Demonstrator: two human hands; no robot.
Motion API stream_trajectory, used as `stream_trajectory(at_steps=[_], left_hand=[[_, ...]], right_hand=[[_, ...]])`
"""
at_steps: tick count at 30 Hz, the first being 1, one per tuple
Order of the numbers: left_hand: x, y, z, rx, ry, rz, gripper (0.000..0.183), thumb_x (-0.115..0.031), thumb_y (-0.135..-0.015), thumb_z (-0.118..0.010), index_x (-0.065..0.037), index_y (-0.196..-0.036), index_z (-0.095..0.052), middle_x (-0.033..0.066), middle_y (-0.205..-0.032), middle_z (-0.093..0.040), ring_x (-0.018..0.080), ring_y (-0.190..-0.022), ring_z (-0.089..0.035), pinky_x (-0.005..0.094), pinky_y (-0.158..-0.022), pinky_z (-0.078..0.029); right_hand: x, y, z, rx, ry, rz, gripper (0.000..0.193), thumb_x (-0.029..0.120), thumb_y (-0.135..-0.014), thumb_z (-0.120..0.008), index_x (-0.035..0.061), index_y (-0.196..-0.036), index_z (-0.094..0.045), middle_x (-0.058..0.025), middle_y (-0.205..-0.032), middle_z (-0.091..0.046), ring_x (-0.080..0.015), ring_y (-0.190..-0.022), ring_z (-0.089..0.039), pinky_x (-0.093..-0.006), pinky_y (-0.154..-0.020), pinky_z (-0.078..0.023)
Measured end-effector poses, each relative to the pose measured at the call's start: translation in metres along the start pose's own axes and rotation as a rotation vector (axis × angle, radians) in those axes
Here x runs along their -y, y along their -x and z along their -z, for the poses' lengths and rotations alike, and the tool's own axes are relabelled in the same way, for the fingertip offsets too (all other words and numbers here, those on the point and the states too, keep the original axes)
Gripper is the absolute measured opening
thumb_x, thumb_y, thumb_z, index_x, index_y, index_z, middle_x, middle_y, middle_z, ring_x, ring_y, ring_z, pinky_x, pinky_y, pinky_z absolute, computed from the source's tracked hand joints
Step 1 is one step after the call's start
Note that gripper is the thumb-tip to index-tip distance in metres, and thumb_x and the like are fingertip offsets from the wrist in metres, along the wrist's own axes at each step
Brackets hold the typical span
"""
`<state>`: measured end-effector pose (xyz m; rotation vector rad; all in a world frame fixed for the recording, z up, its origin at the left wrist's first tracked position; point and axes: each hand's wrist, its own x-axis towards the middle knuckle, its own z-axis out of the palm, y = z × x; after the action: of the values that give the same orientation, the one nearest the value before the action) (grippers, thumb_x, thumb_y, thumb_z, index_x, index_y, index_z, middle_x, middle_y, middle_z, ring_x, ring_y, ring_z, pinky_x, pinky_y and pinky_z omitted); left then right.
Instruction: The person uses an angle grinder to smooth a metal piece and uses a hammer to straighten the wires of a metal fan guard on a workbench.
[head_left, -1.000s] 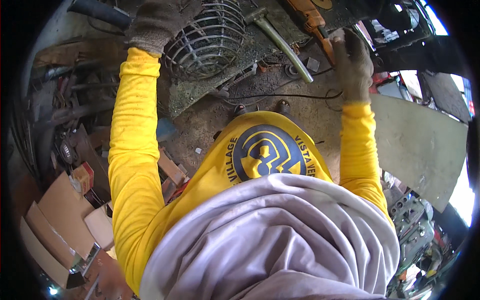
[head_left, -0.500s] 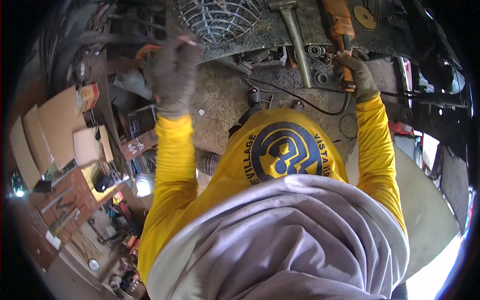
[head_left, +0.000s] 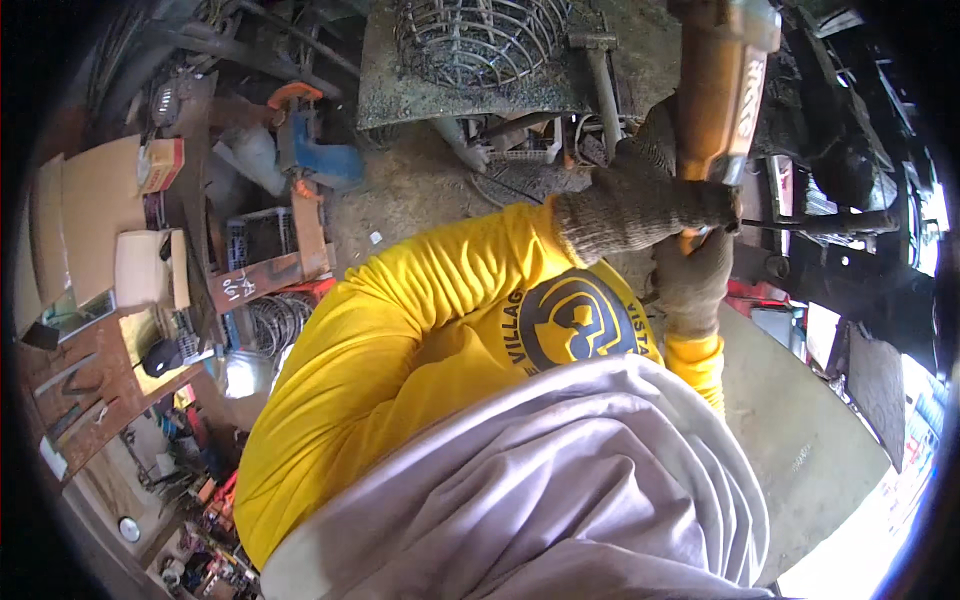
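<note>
An orange angle grinder [head_left: 712, 95] is raised close to me at the upper right, its body upright and its front end cut off by the picture's edge. My right hand [head_left: 692, 280], in a brown knit glove, is closed around its lower rear handle. Across my body reaches my left arm, and my left hand [head_left: 640, 205], gloved alike, is wrapped on the grinder just above the right one. Some of its fingers are hidden by the tool. Behind them, on a worn metal worktable [head_left: 385, 95], lie a round cage of welded metal rods [head_left: 480, 45] and a hammer [head_left: 603, 85].
Left of the worktable stands a blue machine [head_left: 325, 155] with orange parts. Cardboard boxes [head_left: 105, 215] and a rusty bench with tools [head_left: 85, 400] fill the far left. Coiled wire [head_left: 280, 325] lies on the floor. Dark metal frames [head_left: 840, 220] stand at the right.
The grinder has been lifted off the worktable toward me by my right hand. My left hand has swung from the upper left across to the grinder and taken hold of it.
</note>
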<state>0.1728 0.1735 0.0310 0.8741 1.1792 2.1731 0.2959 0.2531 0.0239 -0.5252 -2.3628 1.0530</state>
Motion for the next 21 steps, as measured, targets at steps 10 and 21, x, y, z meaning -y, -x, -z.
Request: stream_trajectory(at_steps=[10,21], left_hand=[[-0.013,0.052,0.028,0.134,0.486,0.270,0.058,-0.011,-0.070,-0.087,-0.004,-0.119,-0.058,0.0087,-0.100,-0.068,0.0195,-0.089,-0.068,0.0348,-0.079,-0.058],[-0.018,0.097,0.054,0.035,0.418,0.283,0.076,-0.025,-0.068,-0.086,-0.003,-0.132,-0.050,0.0119,-0.115,-0.065,0.0214,-0.105,-0.065,0.0377,-0.094,-0.054]], right_hand=[[0.029,0.060,0.010,0.454,-0.800,-0.651,0.048,-0.002,-0.080,-0.066,0.0001,-0.126,-0.052,-0.0093,-0.106,-0.065,-0.0153,-0.088,-0.064,-0.0279,-0.072,-0.053],[0.085,0.079,-0.024,0.397,-0.296,-0.806,0.032,-0.006,-0.077,-0.063,0.0000,-0.108,-0.058,-0.0113,-0.082,-0.067,-0.0233,-0.062,-0.068,-0.0325,-0.053,-0.056]])
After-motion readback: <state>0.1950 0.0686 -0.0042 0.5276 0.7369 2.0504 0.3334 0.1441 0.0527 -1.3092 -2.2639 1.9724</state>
